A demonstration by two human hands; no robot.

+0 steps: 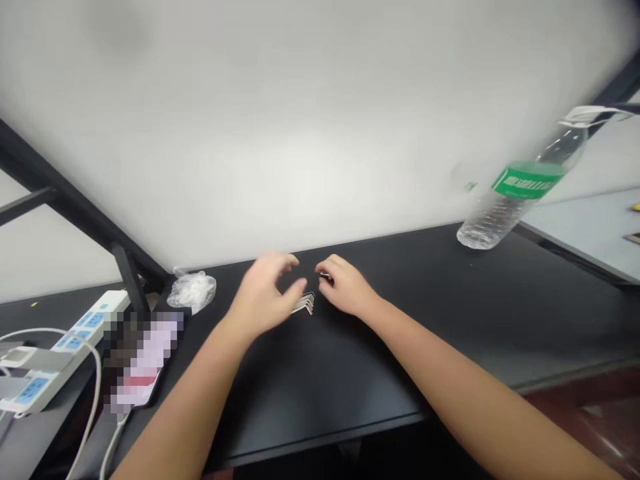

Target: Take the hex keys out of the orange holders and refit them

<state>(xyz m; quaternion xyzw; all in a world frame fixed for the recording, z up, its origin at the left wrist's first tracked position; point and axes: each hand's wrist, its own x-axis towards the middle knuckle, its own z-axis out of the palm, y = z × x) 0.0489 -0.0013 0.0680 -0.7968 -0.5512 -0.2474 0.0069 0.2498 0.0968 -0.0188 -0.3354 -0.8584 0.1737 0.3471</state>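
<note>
Several thin L-shaped metal pieces [309, 304] lie nested in a row on the black tabletop [320, 373]. Just left of them is my left hand [265, 293], slightly blurred, its thumb and fingers apart in a curve. The thumb is beside the row and hides part of it; nothing shows between the fingers. My right hand [345, 283] is to the right of the row, with its fingers curled and pinched. A small dark piece with a bright edge [325, 275] peeks out between its thumb and index finger, mostly covered.
A clear water bottle [525, 180] with a green label stands at the back right. On the left are a crumpled plastic bag [194, 291], a phone [145, 367] on a cable and a white power strip [75, 347]. Behind rises a white wall [300, 133].
</note>
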